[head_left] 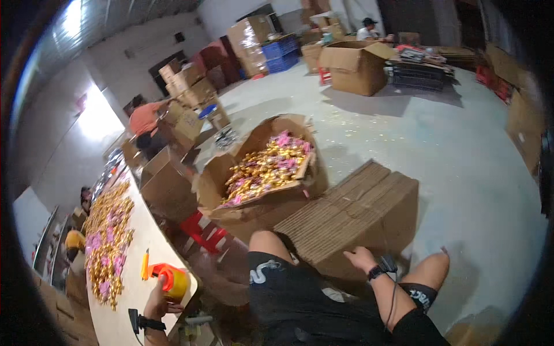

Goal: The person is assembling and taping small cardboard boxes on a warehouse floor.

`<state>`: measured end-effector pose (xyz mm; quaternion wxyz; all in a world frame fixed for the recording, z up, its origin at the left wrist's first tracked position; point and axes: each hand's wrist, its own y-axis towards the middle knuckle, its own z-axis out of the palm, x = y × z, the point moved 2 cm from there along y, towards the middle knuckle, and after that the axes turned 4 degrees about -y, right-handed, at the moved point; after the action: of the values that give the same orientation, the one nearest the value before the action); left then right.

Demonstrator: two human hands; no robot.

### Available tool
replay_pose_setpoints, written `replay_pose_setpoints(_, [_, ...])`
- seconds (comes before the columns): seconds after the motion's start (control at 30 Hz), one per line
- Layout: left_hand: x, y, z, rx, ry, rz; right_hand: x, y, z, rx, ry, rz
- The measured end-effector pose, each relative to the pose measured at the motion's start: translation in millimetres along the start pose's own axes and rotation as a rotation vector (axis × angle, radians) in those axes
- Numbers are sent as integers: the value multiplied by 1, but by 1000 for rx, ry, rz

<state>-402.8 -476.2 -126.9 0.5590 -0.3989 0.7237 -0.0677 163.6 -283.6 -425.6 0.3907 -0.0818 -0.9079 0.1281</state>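
At the near corner of the table, my left hand point(154, 303) has its thumb and fingers around a tape dispenser point(178, 284) with a yellow roll and red-orange parts. An orange-handled utility knife point(145, 264) lies just beyond it. My right hand point(362, 260) is at the near side of a bundle of flattened cardboard boxes point(352, 210), in front of my knees. Its index finger points left along the cardboard, and the other fingers are partly hidden. It has no visible object in it.
A large open carton point(254, 207) full of gold and pink pieces point(268, 164) stands beyond my knees. More such pieces point(109, 242) cover the long table point(141, 233). A red stool point(205, 230) sits beside it. People work farther back, near stacked cartons point(190, 86).
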Motion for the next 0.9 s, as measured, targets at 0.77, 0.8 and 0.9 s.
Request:
replay_pose_setpoints(0.77, [-72,-80,369,230,844,1651,141,-190,-111,-107,1038,-745])
replay_pose_setpoints(0.8, [-86,-116,403,368,1098,1419,100,-173,-108,-138,1125,-636])
replay_pose_setpoints(0.9, [-78,-92,455,725,913,1306,19,-163,-98,-198,1548,-373])
